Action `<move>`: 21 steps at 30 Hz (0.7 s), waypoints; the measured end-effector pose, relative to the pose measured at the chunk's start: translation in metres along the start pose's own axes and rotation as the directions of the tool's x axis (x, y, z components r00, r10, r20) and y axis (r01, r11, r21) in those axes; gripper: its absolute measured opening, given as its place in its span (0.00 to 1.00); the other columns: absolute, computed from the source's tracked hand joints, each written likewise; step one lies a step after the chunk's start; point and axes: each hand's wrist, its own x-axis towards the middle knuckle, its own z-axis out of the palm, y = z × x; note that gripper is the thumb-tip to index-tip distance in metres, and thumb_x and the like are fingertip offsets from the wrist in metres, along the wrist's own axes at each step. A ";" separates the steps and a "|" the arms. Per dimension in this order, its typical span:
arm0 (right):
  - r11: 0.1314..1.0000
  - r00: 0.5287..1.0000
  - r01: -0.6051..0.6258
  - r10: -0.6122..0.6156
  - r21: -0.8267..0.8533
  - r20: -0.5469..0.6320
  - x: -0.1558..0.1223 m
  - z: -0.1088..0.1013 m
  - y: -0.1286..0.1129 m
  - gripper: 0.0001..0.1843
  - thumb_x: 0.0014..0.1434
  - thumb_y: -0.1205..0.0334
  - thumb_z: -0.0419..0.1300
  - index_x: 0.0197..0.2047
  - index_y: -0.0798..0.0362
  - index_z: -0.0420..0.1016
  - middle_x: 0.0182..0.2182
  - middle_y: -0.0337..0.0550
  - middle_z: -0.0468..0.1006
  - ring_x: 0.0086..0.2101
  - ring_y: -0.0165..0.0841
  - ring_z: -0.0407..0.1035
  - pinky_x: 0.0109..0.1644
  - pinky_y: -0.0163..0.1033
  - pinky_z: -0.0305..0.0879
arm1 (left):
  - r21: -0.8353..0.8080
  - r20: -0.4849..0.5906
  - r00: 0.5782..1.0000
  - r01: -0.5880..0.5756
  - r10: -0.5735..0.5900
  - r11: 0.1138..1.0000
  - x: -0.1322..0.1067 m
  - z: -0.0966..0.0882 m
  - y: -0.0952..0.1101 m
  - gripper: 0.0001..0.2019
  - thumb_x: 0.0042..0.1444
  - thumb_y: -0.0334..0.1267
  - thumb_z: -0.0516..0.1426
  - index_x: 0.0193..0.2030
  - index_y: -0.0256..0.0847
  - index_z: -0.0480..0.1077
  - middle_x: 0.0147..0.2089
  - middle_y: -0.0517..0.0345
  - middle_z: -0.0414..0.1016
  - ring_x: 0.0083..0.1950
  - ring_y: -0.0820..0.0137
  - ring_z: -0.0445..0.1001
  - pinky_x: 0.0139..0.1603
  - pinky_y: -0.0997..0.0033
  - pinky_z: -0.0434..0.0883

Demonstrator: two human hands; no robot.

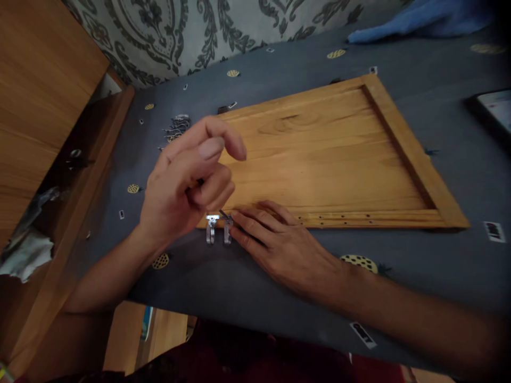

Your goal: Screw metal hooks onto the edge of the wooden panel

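Observation:
My left hand [186, 178] is raised over the left end of a wooden board with a raised rim [315, 154]. Its thumb and index finger are apart, while the other fingers curl into the palm around a small dark spot that I cannot make out. My right hand [279, 242] rests across the board's front rim. Its fingertips hold a silver metal hook [227, 231] against the edge; a thin dark piece, perhaps a screw, sticks up there. Left of it, a second silver hook [211, 230] sits on the rim with a screw head showing.
A pile of similar metal hooks [178, 125] lies behind my left hand on the grey pineapple-print cloth [255, 298]. Small holes dot the front rim. A phone [493, 114] lies at the right, a blue cloth [423, 24] at the back. A wooden cabinet [48, 74] borders the left.

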 end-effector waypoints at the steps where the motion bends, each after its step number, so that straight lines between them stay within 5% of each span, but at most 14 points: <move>1: 1.000 1.000 0.001 -0.001 0.003 -0.004 0.000 0.000 0.000 0.17 0.67 0.72 0.49 0.53 0.60 0.75 0.52 0.52 0.78 0.53 0.42 0.68 0.58 0.54 0.65 | -0.002 0.032 0.999 0.001 -0.001 1.000 0.001 0.000 0.000 0.06 0.59 0.38 0.57 0.31 0.44 0.69 0.14 0.72 0.39 0.13 0.80 0.36 0.13 0.74 0.42; 5: 1.000 1.000 0.002 -0.002 0.020 -0.006 0.000 -0.001 0.000 0.17 0.67 0.72 0.50 0.53 0.61 0.75 0.52 0.53 0.78 0.53 0.43 0.68 0.58 0.54 0.65 | 0.039 0.015 0.997 -0.070 0.070 0.997 -0.001 -0.003 -0.006 0.07 0.58 0.42 0.60 0.32 0.44 0.71 0.14 0.70 0.44 0.13 0.78 0.42 0.14 0.72 0.46; 8: 1.000 1.000 0.001 0.000 0.026 -0.012 0.000 -0.001 0.000 0.16 0.67 0.71 0.50 0.53 0.61 0.75 0.51 0.53 0.78 0.52 0.43 0.68 0.58 0.53 0.65 | 0.289 -0.100 0.973 -0.169 0.206 0.942 -0.008 -0.010 -0.013 0.12 0.61 0.49 0.57 0.36 0.43 0.73 0.18 0.63 0.60 0.19 0.72 0.59 0.21 0.68 0.60; 12: 1.000 1.000 -0.008 0.008 0.020 -0.015 0.000 -0.001 0.000 0.17 0.68 0.71 0.49 0.53 0.61 0.75 0.52 0.52 0.78 0.52 0.42 0.68 0.59 0.53 0.64 | 0.757 -0.060 0.920 -0.212 0.388 0.618 -0.023 -0.017 -0.009 0.13 0.61 0.49 0.57 0.41 0.42 0.74 0.32 0.55 0.71 0.32 0.68 0.70 0.33 0.67 0.67; 17: 1.000 1.000 -0.010 0.010 0.009 -0.010 -0.001 0.000 0.000 0.17 0.68 0.71 0.49 0.53 0.60 0.76 0.51 0.51 0.78 0.52 0.42 0.68 0.59 0.53 0.64 | 0.931 0.011 0.928 -0.146 0.373 0.334 -0.033 -0.016 0.007 0.08 0.56 0.40 0.63 0.33 0.39 0.71 0.26 0.66 0.67 0.25 0.80 0.64 0.25 0.80 0.62; 21: 1.000 1.000 0.000 0.000 0.008 -0.003 -0.001 0.001 0.000 0.16 0.67 0.71 0.51 0.54 0.61 0.75 0.52 0.53 0.77 0.53 0.43 0.68 0.59 0.53 0.64 | 0.909 -0.030 0.937 -0.119 0.349 0.398 -0.039 -0.014 0.011 0.07 0.51 0.34 0.67 0.32 0.38 0.72 0.27 0.68 0.70 0.24 0.83 0.66 0.21 0.85 0.62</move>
